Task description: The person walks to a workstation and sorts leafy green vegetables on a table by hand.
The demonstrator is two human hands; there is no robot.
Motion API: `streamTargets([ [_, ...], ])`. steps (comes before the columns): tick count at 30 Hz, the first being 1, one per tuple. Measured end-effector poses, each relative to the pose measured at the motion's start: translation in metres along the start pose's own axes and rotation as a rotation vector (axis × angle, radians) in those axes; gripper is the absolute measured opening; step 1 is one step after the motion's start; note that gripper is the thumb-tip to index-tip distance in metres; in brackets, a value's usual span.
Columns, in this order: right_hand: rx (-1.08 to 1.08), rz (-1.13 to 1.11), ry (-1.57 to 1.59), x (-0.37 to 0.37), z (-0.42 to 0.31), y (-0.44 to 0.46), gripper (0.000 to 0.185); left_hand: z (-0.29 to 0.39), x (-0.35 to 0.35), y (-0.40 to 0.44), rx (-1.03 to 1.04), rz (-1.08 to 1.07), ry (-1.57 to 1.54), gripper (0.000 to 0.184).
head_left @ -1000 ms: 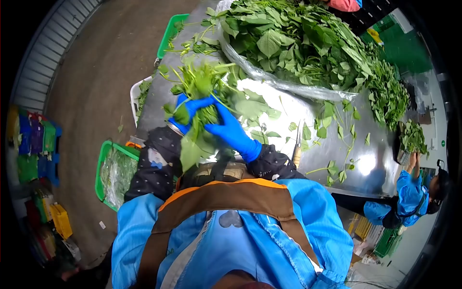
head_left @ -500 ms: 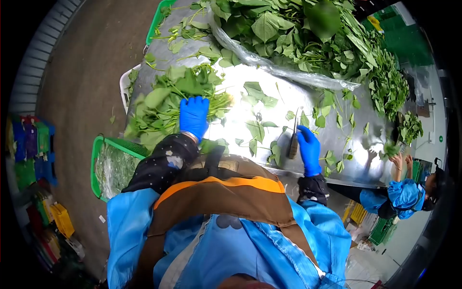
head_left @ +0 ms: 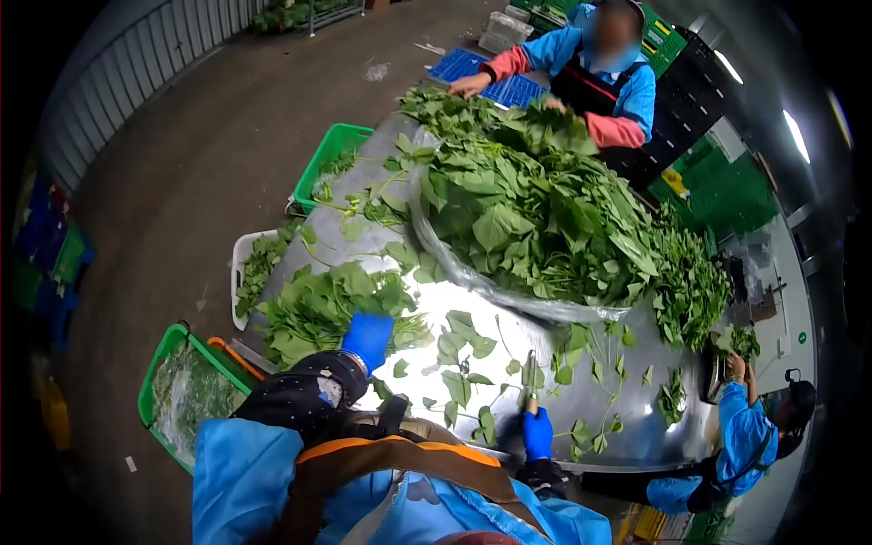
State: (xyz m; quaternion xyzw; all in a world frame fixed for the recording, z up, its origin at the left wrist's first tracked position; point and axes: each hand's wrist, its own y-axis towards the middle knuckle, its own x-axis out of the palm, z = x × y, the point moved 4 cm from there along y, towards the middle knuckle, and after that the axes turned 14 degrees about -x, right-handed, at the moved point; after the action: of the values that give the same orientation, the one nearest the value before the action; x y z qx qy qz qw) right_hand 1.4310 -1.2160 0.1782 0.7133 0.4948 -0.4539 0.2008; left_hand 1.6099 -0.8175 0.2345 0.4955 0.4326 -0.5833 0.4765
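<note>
My left hand (head_left: 367, 341), in a blue glove, is closed on the stem side of a bunch of leafy greens (head_left: 313, 313) at the table's left; its fingertips are partly hidden. Gripped in my blue-gloved right hand (head_left: 538, 433) near the front edge is a knife (head_left: 531, 371), its blade pointing away from me. Loose leafy stems (head_left: 459, 386) lie scattered on the shiny metal table (head_left: 627, 413) between my hands. Farther back, a large heap of leafy greens (head_left: 536, 218) rests on a clear plastic sheet (head_left: 490, 295).
Left of the table stand a green basket (head_left: 148, 400) with plastic and greens, a white crate (head_left: 239, 277) and a green crate (head_left: 313, 177). One co-worker (head_left: 590, 82) reaches into the heap opposite; another co-worker (head_left: 749, 427) handles greens at the right.
My right hand has taken hold of the knife that lay on the table. My left hand stays at the bunch. The view has tilted up, bringing the co-worker opposite into sight.
</note>
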Motion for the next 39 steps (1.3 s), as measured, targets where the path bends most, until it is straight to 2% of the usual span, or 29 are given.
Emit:
streamTargets([
  [1, 0.059, 0.041, 0.129, 0.005, 0.023, 0.008, 0.034, -0.001, -0.004, 0.004, -0.030, -0.032, -0.009, 0.034],
  [5, -0.027, 0.179, 0.444, -0.042, -0.019, -0.023, 0.026, -0.003, -0.037, 0.004, -0.174, -0.046, -0.129, 0.028],
  [7, 0.022, 0.081, 0.575, -0.043, -0.054, -0.025, 0.028, -0.006, -0.014, 0.005, -0.256, -0.117, -0.206, 0.029],
  [8, -0.034, 0.055, 0.669, -0.039, -0.082, -0.028, 0.025, -0.003, 0.000, 0.003, -0.283, -0.123, -0.200, 0.027],
  [9, -0.120, 0.040, 0.718, -0.028, -0.102, -0.028, 0.022, 0.002, 0.013, 0.003, -0.233, 0.042, -0.155, 0.026],
  [10, -0.327, 0.051, 0.697, -0.009, -0.111, -0.023, 0.020, 0.009, 0.032, -0.001, -0.184, 0.190, -0.116, 0.025],
  [12, -0.621, -0.099, 0.489, 0.010, -0.166, -0.027, 0.023, 0.013, 0.023, -0.010, -0.171, 0.069, -0.145, 0.021],
  [13, -0.473, -0.227, 0.576, 0.023, -0.177, -0.029, 0.028, 0.014, 0.030, -0.013, -0.193, 0.150, 0.025, 0.020],
  [14, -0.417, -0.300, 0.598, 0.031, -0.191, -0.028, 0.030, 0.013, 0.019, -0.009, -0.231, 0.017, -0.026, 0.022],
  [15, -0.579, -0.203, 0.458, 0.050, -0.186, -0.022, 0.031, 0.013, 0.020, -0.007, -0.225, 0.018, -0.036, 0.022],
  [16, -0.526, -0.254, 0.315, 0.045, -0.212, -0.025, 0.032, 0.014, 0.022, -0.008, -0.220, 0.019, -0.046, 0.022],
  [17, -0.724, -0.121, 0.290, 0.049, -0.223, -0.024, 0.033, 0.016, 0.022, -0.008, -0.216, 0.023, -0.056, 0.023],
  [19, -0.814, -0.085, 0.202, 0.059, -0.230, -0.022, 0.033, 0.017, 0.026, -0.007, -0.224, -0.015, -0.028, 0.022],
  [22, -0.682, -0.239, 0.193, 0.065, -0.243, -0.019, 0.032, 0.016, 0.029, -0.006, -0.224, 0.000, 0.039, 0.019],
  [25, -0.829, -0.258, 0.071, 0.064, -0.267, -0.017, 0.027, 0.019, 0.028, -0.005, -0.195, 0.016, 0.074, 0.019],
  [26, -0.939, -0.236, 0.007, 0.069, -0.269, -0.016, 0.024, 0.019, 0.028, -0.005, -0.186, 0.014, 0.077, 0.018],
  [29, -0.655, -0.450, -0.137, 0.103, -0.254, 0.005, 0.022, 0.021, 0.035, -0.006, -0.151, 0.042, 0.136, 0.021],
  [31, -0.921, -0.322, -0.174, 0.142, -0.237, 0.028, 0.025, 0.022, 0.037, -0.007, -0.120, 0.051, 0.179, 0.023],
  [32, -0.888, -0.336, -0.195, 0.151, -0.240, 0.032, 0.021, 0.022, 0.041, -0.007, -0.097, 0.058, 0.213, 0.024],
  [34, -0.780, -0.377, -0.196, 0.144, -0.242, 0.024, 0.019, 0.017, 0.040, -0.007, -0.116, -0.001, 0.093, 0.024],
  [35, -0.793, -0.330, -0.158, 0.137, -0.230, 0.015, 0.020, 0.015, 0.038, -0.005, -0.131, -0.023, 0.033, 0.024],
  [37, -0.620, -0.539, -0.309, 0.105, -0.217, -0.001, 0.022, 0.015, 0.036, -0.005, -0.131, -0.002, 0.017, 0.025],
  [39, -0.894, -0.487, -0.252, 0.071, -0.221, -0.018, 0.028, 0.014, 0.034, -0.008, -0.112, -0.038, -0.059, 0.031],
])
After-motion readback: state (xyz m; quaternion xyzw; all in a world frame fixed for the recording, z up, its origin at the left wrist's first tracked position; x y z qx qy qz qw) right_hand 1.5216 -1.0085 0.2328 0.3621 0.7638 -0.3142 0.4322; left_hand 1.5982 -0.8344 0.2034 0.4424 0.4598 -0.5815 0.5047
